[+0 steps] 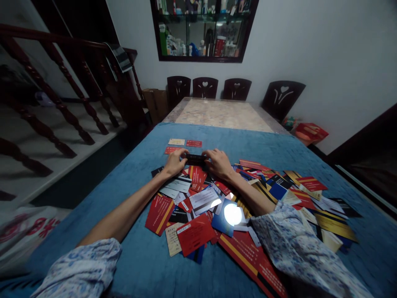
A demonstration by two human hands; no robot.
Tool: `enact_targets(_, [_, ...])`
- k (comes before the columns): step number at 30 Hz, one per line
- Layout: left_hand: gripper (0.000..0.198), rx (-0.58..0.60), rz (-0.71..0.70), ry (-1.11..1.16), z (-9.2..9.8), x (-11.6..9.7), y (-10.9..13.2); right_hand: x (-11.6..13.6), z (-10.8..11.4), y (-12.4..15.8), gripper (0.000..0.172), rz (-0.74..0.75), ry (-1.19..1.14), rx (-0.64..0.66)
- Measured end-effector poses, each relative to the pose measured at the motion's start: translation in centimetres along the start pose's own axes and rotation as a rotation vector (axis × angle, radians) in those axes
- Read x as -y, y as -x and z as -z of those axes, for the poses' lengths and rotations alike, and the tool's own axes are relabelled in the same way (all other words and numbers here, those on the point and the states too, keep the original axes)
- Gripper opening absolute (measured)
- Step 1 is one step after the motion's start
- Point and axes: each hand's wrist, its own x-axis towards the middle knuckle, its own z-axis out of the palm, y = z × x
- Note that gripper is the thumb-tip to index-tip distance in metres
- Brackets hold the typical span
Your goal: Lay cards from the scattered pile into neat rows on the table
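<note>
While curled in from either side, pinched a dark card (195,158) by its two short ends: left hand (175,164) on the left end, right hand (219,164) on the right, fingertips pressed together on the edges rather than spread. Held it level, long axis running left to right, just above the far rim of the heap of cards (198,198), with both hands equally near. Could not tell whether a single card or a thin stack. Just beyond the fingers, met three cards laid flat and apart from the heap: a pale card (176,142), a red card (194,143) beside it, and a second red card (171,150) nearest the left hand. Past those and off to the left, found bare blue cloth (139,256) and open room as far as the cloth's far edge, where a marble table (223,114) began. Rightward and back toward the body, crowded by the heap under both forearms.
</note>
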Motion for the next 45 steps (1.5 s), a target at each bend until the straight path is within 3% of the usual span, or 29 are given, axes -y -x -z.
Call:
enact_targets(12, [0.043, 0.042, -0.084, -0.075, -0.6, 1.1, 0.3, 0.3, -0.3, -0.2, 0.052, -0.038, -0.034, 0.139])
enact_targets(18, [0.048, 0.092, -0.079, -0.125, -0.5, 0.9, 0.2, -0.1, -0.7, -0.3, 0.054, -0.038, -0.096, 0.143])
enact_targets(27, [0.049, 0.107, -0.042, -0.141, -0.1, 0.6, -0.5, 0.8, 1.1, -1.3, 0.062, -0.071, 0.053, 0.243])
enact_targets(34, [0.061, 0.13, -0.043, -0.135, 0.2, 1.1, -2.0, 1.3, 2.2, -3.1, 0.057, -0.084, 0.151, 0.302])
enact_targets(45, [0.055, 0.155, -0.063, -0.298, -0.2, 2.5, -4.3, 0.4, 1.2, -5.2, 0.05, -0.13, 0.13, 0.36])
